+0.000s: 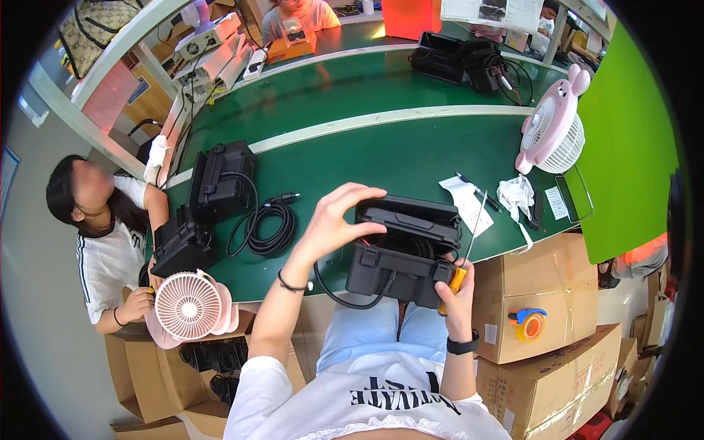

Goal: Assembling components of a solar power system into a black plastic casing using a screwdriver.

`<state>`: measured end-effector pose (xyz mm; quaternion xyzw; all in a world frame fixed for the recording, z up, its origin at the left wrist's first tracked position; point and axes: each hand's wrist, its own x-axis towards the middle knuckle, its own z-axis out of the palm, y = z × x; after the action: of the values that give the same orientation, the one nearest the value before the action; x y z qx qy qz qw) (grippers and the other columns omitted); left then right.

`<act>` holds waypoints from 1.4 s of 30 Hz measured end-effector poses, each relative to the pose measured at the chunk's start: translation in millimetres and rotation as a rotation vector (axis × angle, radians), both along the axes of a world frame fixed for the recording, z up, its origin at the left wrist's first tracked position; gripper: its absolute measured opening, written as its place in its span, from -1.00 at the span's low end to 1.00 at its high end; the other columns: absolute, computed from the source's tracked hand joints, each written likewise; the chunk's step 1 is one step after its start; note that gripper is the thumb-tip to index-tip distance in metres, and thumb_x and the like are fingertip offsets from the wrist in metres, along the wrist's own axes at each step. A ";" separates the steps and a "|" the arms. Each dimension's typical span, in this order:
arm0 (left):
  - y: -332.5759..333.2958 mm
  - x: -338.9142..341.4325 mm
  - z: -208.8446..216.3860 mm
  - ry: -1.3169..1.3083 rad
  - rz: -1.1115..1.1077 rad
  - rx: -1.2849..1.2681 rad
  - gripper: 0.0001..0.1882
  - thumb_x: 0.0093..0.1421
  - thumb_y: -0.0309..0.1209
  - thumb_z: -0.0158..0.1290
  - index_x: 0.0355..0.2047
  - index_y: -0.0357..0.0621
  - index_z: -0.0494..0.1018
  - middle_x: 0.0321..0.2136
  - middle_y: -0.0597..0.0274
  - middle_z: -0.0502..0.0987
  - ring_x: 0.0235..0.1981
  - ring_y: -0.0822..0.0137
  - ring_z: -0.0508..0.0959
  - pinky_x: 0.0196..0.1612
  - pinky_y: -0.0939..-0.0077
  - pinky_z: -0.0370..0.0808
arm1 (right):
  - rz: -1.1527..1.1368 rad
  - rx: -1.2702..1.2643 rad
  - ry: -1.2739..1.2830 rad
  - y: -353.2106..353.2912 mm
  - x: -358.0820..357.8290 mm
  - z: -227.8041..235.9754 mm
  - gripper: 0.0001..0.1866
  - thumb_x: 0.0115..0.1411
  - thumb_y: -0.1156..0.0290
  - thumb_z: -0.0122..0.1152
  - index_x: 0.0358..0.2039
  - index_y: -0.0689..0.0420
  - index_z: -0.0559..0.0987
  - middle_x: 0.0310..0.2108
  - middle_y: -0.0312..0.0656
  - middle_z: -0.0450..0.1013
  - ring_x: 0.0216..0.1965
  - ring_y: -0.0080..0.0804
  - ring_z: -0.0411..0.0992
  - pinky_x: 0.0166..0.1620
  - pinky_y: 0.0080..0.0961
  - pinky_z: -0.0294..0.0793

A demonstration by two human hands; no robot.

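Note:
A black plastic case (400, 273) is at the near edge of the green table, above my lap, with its lid (411, 220) partly raised. My left hand (343, 220) grips the lid's left end between thumb and fingers. Around the case's right end, my right hand (456, 295) is closed on a screwdriver (457, 279) with a yellow handle, its thin shaft pointing up and away. Between lid and body a dark corrugated hose or cable shows; the rest of the inside is hidden. A black cable (359, 302) loops from the case's left side.
Left on the table lie a coiled black cable (273, 229) and other black cases (227, 180). A seated person works there beside a pink fan (189, 306). To the right are papers (469, 205), white gloves (515, 194) and another pink fan (550, 128). Cardboard boxes (543, 282) stand below.

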<state>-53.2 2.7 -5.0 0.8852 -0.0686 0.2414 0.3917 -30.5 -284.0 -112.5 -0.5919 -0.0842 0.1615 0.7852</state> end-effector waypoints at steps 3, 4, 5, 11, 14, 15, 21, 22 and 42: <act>-12.7 -15.9 13.9 -0.237 0.045 0.040 -0.42 -0.30 -0.44 0.48 -0.16 -0.14 0.58 -0.18 0.13 0.57 -0.17 0.18 0.59 -0.12 0.39 0.56 | 0.055 -0.014 -0.227 -0.1 21.4 1.4 -0.31 -0.21 0.67 0.39 -0.07 0.01 0.24 0.27 -0.01 0.23 0.18 -0.43 0.24 0.15 -0.53 0.27; -14.2 -22.4 18.9 -0.324 0.088 0.103 -0.43 -0.31 -0.44 0.48 -0.19 -0.13 0.58 -0.18 0.11 0.57 -0.16 0.15 0.59 -0.12 0.37 0.56 | 0.060 -0.093 -0.221 2.3 26.9 10.5 -0.33 -0.19 0.70 0.35 -0.09 0.02 0.24 0.29 0.02 0.20 0.20 -0.40 0.24 0.17 -0.51 0.27; -13.7 -26.8 21.0 -0.413 0.132 0.170 -0.44 -0.32 -0.45 0.49 -0.21 -0.13 0.58 -0.18 0.08 0.57 -0.16 0.13 0.59 -0.11 0.36 0.56 | 0.066 -0.167 -0.218 4.8 33.0 20.9 -0.36 -0.18 0.73 0.32 -0.11 0.03 0.23 0.32 0.05 0.18 0.21 -0.36 0.24 0.19 -0.48 0.26; -7.4 -29.3 0.3 -0.399 0.353 -0.045 -0.44 -0.28 -0.43 0.49 -0.21 -0.12 0.51 -0.13 0.07 0.57 -0.14 0.09 0.59 -0.09 0.31 0.56 | 0.207 -0.111 -0.272 14.9 42.0 6.3 -0.49 -0.04 0.64 0.27 -0.12 0.04 0.26 0.33 0.06 0.15 0.30 -0.21 0.21 0.22 -0.44 0.25; 1.4 -15.5 -3.3 -0.332 0.386 -0.079 -0.46 -0.22 -0.46 0.46 -0.17 -0.15 0.52 -0.09 0.07 0.56 -0.12 0.10 0.58 -0.09 0.36 0.54 | 0.229 0.096 -0.015 20.7 35.2 12.5 -0.61 0.11 0.48 0.25 -0.10 0.02 0.29 0.30 0.04 0.20 -0.19 -0.56 0.46 -0.17 -0.68 0.48; 3.9 -14.1 -1.7 -0.265 0.389 -0.114 -0.47 -0.15 -0.46 0.44 -0.13 -0.16 0.51 -0.05 0.09 0.55 -0.11 0.19 0.58 -0.09 0.43 0.53 | 0.135 0.059 0.010 28.0 34.5 10.0 -0.66 0.18 0.44 0.21 -0.08 0.03 0.30 0.25 -0.01 0.23 -0.23 -0.65 0.41 -0.30 -0.72 0.44; 13.8 2.0 -7.5 -0.193 0.403 -0.190 -0.55 0.00 -0.44 0.37 -0.09 -0.17 0.50 0.01 0.13 0.52 -0.11 0.32 0.57 -0.09 0.50 0.52 | -0.017 -0.021 0.007 44.8 36.6 24.1 -0.74 0.29 0.34 0.14 -0.06 0.00 0.33 0.21 -0.05 0.27 -0.33 -0.74 0.37 -0.38 -0.77 0.42; 14.7 3.6 -7.7 -0.193 0.402 -0.190 -0.55 0.00 -0.44 0.37 -0.09 -0.17 0.50 0.01 0.13 0.52 -0.11 0.32 0.57 -0.09 0.50 0.52 | -0.017 -0.022 0.036 45.8 37.5 27.7 -0.73 0.26 0.36 0.13 -0.06 -0.01 0.32 0.22 -0.06 0.27 -0.32 -0.73 0.37 -0.37 -0.76 0.42; -40.3 -24.1 -5.9 -0.023 0.214 0.256 -0.42 -0.17 -0.32 0.40 -0.05 -0.05 0.56 -0.31 0.24 0.60 -0.26 0.15 0.59 -0.08 0.27 0.53 | 0.032 0.064 0.081 32.1 29.8 31.2 -0.58 0.08 0.51 0.01 0.00 -0.01 0.31 0.25 -0.09 0.23 0.01 -0.62 0.35 -0.34 -0.79 0.43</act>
<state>-77.3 -37.7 -10.8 0.9274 -0.0087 0.2810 0.2468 -0.8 -251.8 -81.3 -0.5583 -0.0671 0.1951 0.8036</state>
